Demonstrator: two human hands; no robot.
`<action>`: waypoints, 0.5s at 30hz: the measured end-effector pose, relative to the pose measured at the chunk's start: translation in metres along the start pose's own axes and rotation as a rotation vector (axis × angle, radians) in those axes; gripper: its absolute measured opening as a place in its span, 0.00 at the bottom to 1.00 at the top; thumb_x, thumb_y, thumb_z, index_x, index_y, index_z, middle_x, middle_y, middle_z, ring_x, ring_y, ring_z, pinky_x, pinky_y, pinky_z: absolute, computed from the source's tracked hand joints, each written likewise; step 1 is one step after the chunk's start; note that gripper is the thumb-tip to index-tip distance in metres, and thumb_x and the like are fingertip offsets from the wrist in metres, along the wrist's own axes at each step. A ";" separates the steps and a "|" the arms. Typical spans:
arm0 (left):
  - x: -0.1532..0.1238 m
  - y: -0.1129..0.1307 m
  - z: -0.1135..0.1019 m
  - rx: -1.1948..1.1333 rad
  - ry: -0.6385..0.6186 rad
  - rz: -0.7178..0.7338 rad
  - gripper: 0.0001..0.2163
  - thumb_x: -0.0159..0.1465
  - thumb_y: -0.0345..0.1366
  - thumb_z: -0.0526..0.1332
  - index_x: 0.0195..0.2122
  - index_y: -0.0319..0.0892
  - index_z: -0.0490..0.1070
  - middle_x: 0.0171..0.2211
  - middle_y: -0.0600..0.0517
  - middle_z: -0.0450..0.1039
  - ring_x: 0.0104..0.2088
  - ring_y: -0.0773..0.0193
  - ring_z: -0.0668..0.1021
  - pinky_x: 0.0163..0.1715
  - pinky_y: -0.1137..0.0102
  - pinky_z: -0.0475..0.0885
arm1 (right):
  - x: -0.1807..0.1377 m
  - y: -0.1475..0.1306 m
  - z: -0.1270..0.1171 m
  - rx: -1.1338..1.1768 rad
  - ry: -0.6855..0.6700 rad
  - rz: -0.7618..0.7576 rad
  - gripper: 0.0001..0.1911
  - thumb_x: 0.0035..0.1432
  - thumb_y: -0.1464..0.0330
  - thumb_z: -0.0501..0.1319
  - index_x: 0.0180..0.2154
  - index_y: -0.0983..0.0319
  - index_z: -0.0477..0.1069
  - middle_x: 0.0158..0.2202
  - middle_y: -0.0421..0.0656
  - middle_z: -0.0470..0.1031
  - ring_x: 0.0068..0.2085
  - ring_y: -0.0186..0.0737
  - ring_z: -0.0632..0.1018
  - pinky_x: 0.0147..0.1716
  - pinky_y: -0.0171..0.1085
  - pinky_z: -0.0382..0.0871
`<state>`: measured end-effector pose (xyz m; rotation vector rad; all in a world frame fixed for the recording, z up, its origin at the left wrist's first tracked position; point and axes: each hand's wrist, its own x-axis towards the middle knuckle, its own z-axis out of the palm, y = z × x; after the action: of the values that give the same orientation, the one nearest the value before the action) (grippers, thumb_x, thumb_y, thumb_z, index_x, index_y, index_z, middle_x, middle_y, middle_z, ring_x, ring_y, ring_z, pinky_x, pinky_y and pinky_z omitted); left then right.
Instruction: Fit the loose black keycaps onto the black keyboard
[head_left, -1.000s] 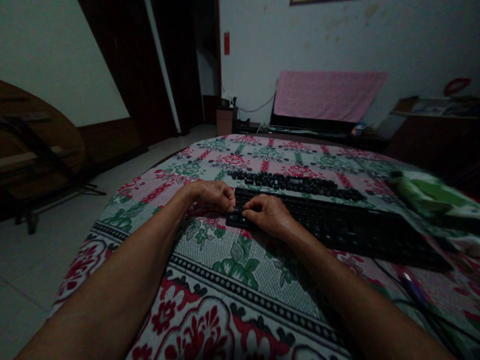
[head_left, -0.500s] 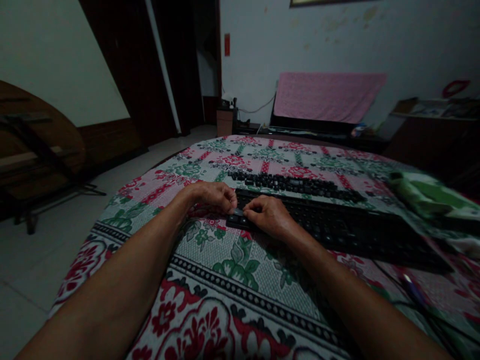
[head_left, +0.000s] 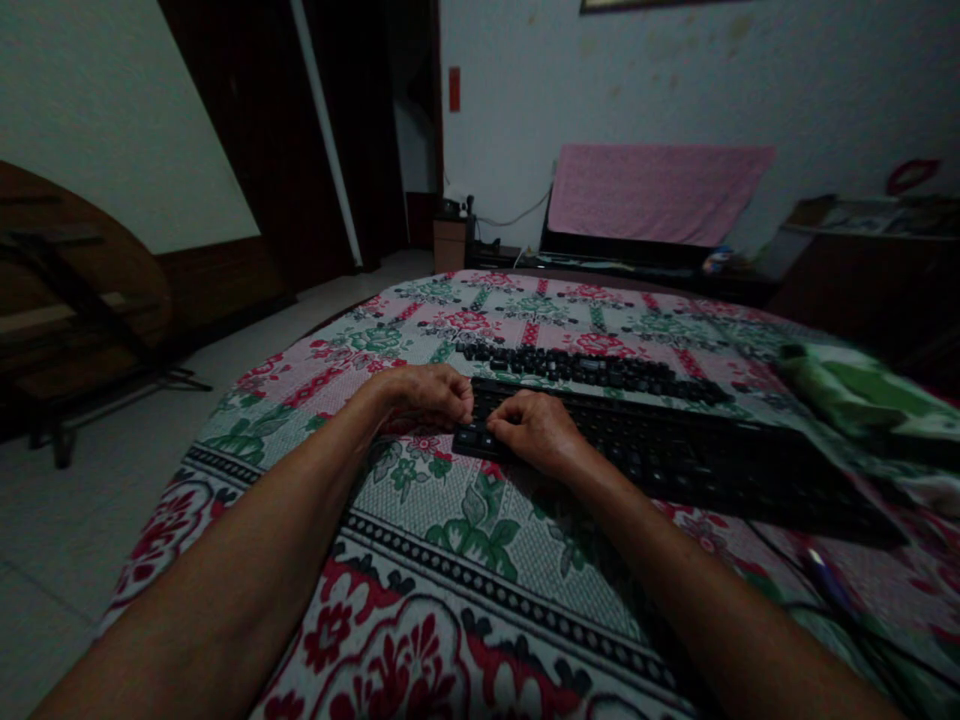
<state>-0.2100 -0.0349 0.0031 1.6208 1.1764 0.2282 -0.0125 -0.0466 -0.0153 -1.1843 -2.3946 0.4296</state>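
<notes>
A long black keyboard (head_left: 645, 440) lies slanted across the patterned bedspread (head_left: 390, 600). Both of my hands are at its left end, by the corner keys. My left hand (head_left: 435, 392) is closed, its fingers curled against the left edge. From the other side my right hand (head_left: 534, 428) has thumb and forefinger brought together over the same keys. A small dark keycap (head_left: 478, 426) sits between the fingertips of the two hands, partly hidden by them. Just beyond the keyboard, several loose black keycaps (head_left: 592, 368) lie in a long strip.
A green and white cloth bundle (head_left: 862, 390) lies to the right of the keyboard. A dark cable (head_left: 780, 550) runs over the bedspread at the near right. A pink towel (head_left: 652, 195) hangs over something at the far wall. On the left leans a round folded table (head_left: 82, 270).
The keycap between my fingertips showed a pale grey face before; now it looks dark and lies flatter among its neighbours. My hands have barely moved.
</notes>
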 end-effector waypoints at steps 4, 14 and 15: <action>0.001 -0.003 -0.001 -0.037 -0.023 -0.004 0.09 0.47 0.36 0.62 0.26 0.37 0.66 0.16 0.57 0.64 0.16 0.74 0.65 0.16 0.78 0.57 | -0.001 0.001 0.000 0.013 -0.003 -0.025 0.10 0.49 0.66 0.54 0.29 0.58 0.74 0.31 0.40 0.74 0.32 0.33 0.71 0.30 0.31 0.60; 0.009 -0.007 0.009 -0.189 0.451 0.123 0.11 0.51 0.38 0.58 0.33 0.38 0.66 0.14 0.58 0.59 0.12 0.76 0.62 0.13 0.78 0.55 | -0.007 0.018 -0.006 -0.108 0.260 -0.036 0.11 0.52 0.67 0.51 0.33 0.61 0.70 0.34 0.43 0.70 0.38 0.36 0.69 0.39 0.34 0.59; 0.012 -0.009 0.011 -0.194 0.475 0.121 0.13 0.51 0.38 0.58 0.36 0.38 0.65 0.14 0.59 0.59 0.12 0.76 0.61 0.12 0.78 0.54 | -0.009 0.022 -0.008 -0.144 0.261 -0.013 0.10 0.52 0.67 0.52 0.34 0.61 0.70 0.35 0.43 0.70 0.39 0.37 0.69 0.40 0.35 0.58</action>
<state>-0.2023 -0.0329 -0.0132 1.5078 1.3596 0.8156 0.0111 -0.0401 -0.0202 -1.2032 -2.2342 0.0906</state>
